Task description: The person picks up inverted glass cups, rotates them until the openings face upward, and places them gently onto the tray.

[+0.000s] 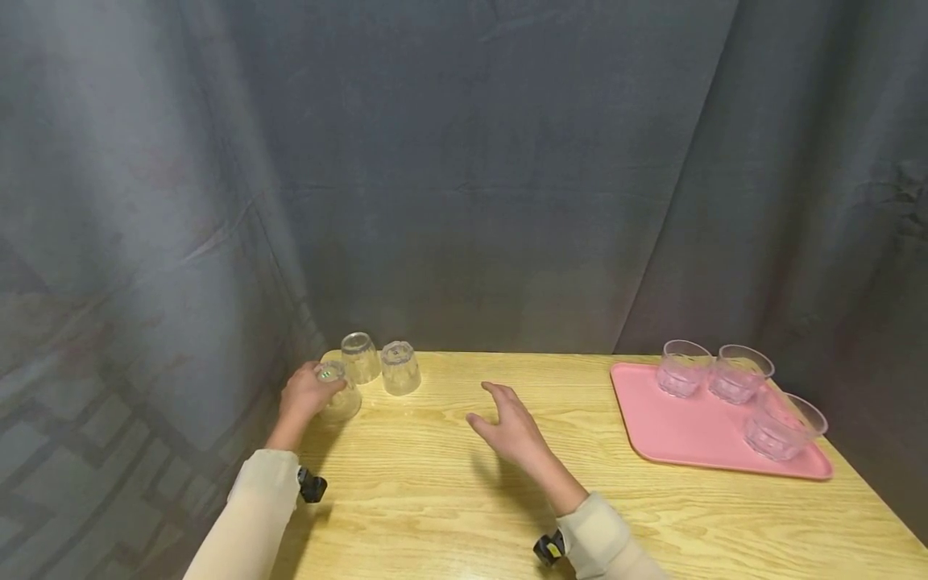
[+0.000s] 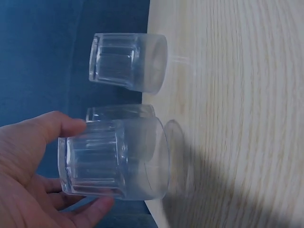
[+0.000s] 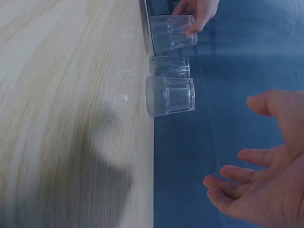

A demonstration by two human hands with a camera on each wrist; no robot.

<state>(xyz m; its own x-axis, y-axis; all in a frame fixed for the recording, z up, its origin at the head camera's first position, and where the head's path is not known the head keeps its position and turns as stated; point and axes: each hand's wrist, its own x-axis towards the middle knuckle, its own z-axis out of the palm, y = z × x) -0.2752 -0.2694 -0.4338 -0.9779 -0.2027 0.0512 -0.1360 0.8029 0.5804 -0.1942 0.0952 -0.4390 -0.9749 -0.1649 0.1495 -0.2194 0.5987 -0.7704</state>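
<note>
I have the left hand (image 1: 299, 399) with its fingers (image 2: 97, 209) curled round a clear glass (image 2: 109, 166), mouth down, at the left end of the surface (image 1: 435, 483) (whether its rim touches down, I can't tell from here). Two inverted glasses (image 1: 401, 370) stand just beside it. I see the right hand (image 1: 513, 427) above the middle, fingers spread, grasping nothing. Farther right, a pink tray (image 1: 681, 439) carries three upright glasses (image 1: 680, 377).
</note>
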